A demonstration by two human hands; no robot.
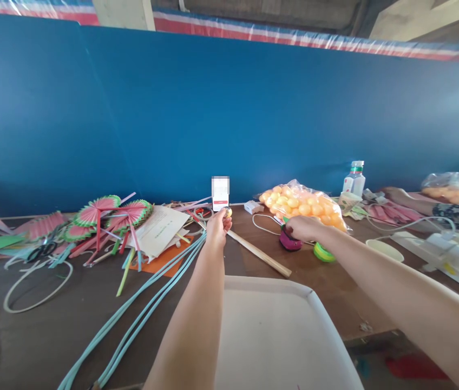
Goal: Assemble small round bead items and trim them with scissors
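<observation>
My left hand [216,226] is closed, its thumb and fingers pinching a small shiny yellowish thing [228,212] whose kind I cannot make out. Just beyond it a phone [220,196] with a lit screen stands upright before the blue partition. My right hand [306,228] reaches forward with curled fingers on a purple roll [290,242], partly hiding it. Beside that roll lies a bright green roll [323,252]. Light blue strips [164,281] run along the table to the left of my left forearm.
A bag of orange balls [302,205] lies behind my right hand. At left are pink paper fans [132,214], papers [158,230] and scissors [43,250]. A wooden stick [260,253] and white tray [270,325] are central; bottles [354,180], a power strip [452,260] and another person's arm [408,203] are right.
</observation>
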